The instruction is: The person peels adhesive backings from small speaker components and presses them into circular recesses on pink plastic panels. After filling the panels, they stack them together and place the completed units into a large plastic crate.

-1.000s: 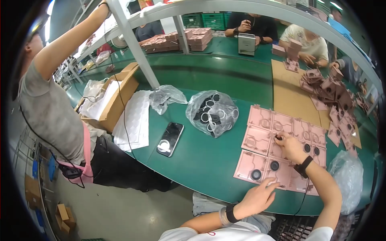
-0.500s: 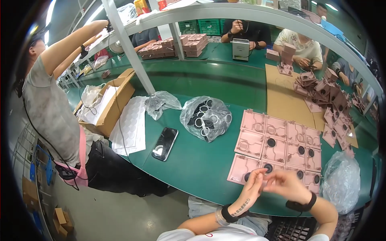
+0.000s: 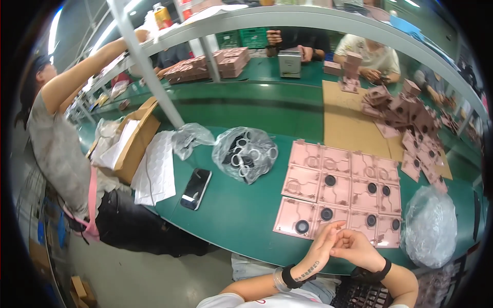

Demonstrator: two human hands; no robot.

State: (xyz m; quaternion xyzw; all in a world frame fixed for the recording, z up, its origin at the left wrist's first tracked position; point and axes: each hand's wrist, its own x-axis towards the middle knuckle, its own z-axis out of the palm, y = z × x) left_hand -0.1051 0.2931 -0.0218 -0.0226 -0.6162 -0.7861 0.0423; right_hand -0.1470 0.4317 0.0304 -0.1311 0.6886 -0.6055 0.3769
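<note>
My left hand and my right hand meet at the near edge of the green table, fingers touching each other, close to my body. I cannot tell whether a small part sits between the fingers. Just beyond them lies a grid of pink square trays, several holding a round black part. A clear plastic bag full of black and white rings lies left of the trays.
A black phone lies left of the bag, beside white foam sheets and an open cardboard box. A person in a grey top stands at the left, reaching up. A clear bag sits right; loose pink trays pile beyond.
My right hand has come back off the pink trays and my left hand has risen from the table edge. Both hands now meet in front of me.
</note>
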